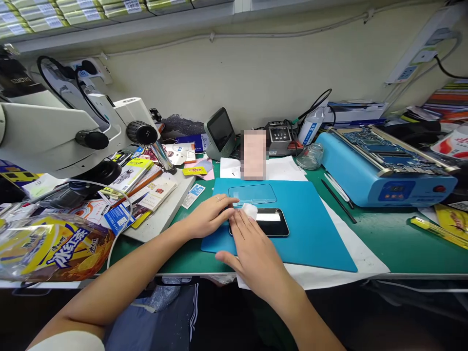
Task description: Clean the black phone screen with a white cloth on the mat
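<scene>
A dark-screened phone (280, 223) lies flat on a blue mat (310, 234). My left hand (210, 214) is curled at the phone's left end and steadies it, a ring on one finger. With fingers together and thumb out to the side, my right hand (256, 248) presses a crumpled white tissue (250, 210) onto the screen. The two hands meet near the phone's left end and cover that part. Just behind the phone, a clear phone-shaped sheet (252, 193) lies on the mat.
A microscope (54, 136) and papers crowd the left, with a plastic drink bottle (54, 246) in front. On the right stands a blue heating machine (380, 170) holding circuit boards, beside a glass jar (310, 156) and a black pen-like tool (338, 201). A pixelated pink block (254, 155) stands behind the mat.
</scene>
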### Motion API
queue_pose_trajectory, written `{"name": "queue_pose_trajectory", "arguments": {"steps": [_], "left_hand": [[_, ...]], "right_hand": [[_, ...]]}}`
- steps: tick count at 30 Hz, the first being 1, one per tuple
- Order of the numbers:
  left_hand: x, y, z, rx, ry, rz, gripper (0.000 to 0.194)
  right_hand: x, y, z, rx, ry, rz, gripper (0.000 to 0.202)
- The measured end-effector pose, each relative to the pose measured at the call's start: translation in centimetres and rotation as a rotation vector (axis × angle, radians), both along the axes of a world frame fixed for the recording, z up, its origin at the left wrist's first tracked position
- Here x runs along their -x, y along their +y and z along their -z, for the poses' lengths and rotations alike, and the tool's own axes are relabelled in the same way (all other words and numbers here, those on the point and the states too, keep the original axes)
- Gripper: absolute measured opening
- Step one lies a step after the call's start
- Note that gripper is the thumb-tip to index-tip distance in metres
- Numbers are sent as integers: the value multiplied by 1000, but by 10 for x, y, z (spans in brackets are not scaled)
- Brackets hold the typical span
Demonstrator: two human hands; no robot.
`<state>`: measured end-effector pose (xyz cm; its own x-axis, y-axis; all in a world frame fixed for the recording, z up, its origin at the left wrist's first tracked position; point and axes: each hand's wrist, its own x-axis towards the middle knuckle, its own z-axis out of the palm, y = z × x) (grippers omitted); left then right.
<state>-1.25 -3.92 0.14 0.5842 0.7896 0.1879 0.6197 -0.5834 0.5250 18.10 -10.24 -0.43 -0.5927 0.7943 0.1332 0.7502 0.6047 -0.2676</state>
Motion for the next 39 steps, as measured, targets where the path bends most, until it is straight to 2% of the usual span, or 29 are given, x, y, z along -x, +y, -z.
{"name": "queue_pose_trajectory", "arguments": {"steps": [2, 4, 7, 9, 11, 14, 16, 18, 20, 23, 26, 28, 30, 33, 36, 39], "left_hand": [[0, 0, -1, 9, 0, 5, 43], [0, -1, -2, 16, 4, 9, 43], [0, -2, -4, 17, 17, 13, 43], [-1, -2, -5, 13, 28, 9, 43], [-1, -2, -5, 5, 32, 2, 43], [-1, -1, -3, -7, 12, 0, 43], [-1, 0, -1, -8, -8, 6, 44], [0, 0, 0, -5, -21, 9, 44], [0, 0, 0, 1, -25, 5, 43], [0, -1, -1, 12, -12, 8, 42], [-1, -2, -3, 22, 13, 15, 42], [-1, -2, -5, 26, 31, 14, 43], [-2, -2, -5, 26, 36, 13, 43], [-2, -2, -5, 28, 5, 13, 43], [-1, -2, -2, 56, -53, -11, 46], [0, -2, 1, 81, -91, -34, 51]], "right_hand": [[-16, -10, 1, 10, -6, -43, 86], [-43, -15, 4, 12, -31, -43, 79], [-82, -11, 7, -6, -67, 43, 79], [-92, -2, 7, -5, -78, 111, 80], [-82, 8, 7, 2, -82, 174, 85], [-40, 14, 6, -1, -66, 208, 96], [-11, 10, 4, 5, -29, 113, 94], [4, 1, 3, -5, 31, 47, 93], [1, -9, 2, -16, 72, -19, 88], [-33, -21, 3, -24, 41, -57, 79], [-71, -20, 6, -35, -40, 35, 78], [-81, -12, 9, -43, -78, 100, 81], [-73, -2, 11, -57, -89, 159, 85], [-37, 9, 13, -89, -63, 208, 92], [-1, 7, 11, -103, -31, 131, 91], [4, -9, 11, -136, -15, 60, 88]]}}
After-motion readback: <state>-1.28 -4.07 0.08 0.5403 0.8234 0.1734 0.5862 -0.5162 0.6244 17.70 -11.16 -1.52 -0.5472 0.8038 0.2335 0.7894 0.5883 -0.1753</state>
